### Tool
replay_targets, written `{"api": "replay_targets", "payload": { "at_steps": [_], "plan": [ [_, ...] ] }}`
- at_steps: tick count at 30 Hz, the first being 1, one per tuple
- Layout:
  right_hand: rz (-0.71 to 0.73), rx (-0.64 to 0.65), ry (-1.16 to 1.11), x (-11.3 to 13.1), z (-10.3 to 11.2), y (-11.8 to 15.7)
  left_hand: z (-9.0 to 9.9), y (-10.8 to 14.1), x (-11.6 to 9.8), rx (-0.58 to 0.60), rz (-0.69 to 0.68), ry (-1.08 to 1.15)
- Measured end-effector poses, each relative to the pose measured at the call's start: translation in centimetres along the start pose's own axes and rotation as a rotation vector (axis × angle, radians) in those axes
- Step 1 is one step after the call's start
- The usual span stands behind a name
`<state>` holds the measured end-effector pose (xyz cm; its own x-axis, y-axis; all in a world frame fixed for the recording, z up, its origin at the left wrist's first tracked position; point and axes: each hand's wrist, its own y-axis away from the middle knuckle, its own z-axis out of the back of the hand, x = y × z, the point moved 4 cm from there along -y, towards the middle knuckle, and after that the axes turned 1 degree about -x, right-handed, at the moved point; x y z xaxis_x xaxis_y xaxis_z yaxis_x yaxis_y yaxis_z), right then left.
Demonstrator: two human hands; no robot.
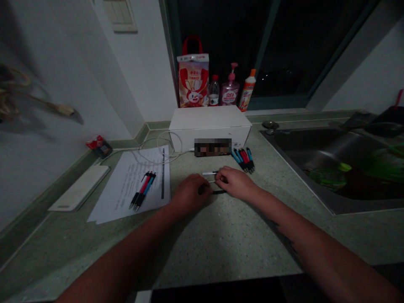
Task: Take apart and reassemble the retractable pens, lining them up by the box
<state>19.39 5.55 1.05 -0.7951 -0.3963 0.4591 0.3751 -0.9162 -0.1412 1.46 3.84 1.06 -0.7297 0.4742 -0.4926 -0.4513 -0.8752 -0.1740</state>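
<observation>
And here's a thin pale rod, level between left hand and right hand, a white, dark-ended stick lying just beyond, a black piece lying nearer, partly hidden by the right hand

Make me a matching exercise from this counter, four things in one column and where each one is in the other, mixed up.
Things
1. White box
2. Printed sheets
3. Metal sink
4. Bag with red handles

Places
A. By the window, left of the bottles
B. Right of the right hand, with something green inside
C. Between the hands and the bottles
D. Under a group of pens

Right pairs: 1-C, 2-D, 3-B, 4-A
</observation>
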Motion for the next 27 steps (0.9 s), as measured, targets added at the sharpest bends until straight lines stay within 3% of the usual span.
{"api": "replay_targets", "payload": {
  "at_steps": [5,27],
  "plan": [
    [-0.011,0.013,0.049,0.0,-0.1,0.0,0.7,-0.7,1.6,-0.082,0.118,-0.111],
    [0.017,0.013,0.105,0.2,-0.3,0.0,0.1,-0.8,1.5,-0.048,0.058,-0.092]
  ]
}}
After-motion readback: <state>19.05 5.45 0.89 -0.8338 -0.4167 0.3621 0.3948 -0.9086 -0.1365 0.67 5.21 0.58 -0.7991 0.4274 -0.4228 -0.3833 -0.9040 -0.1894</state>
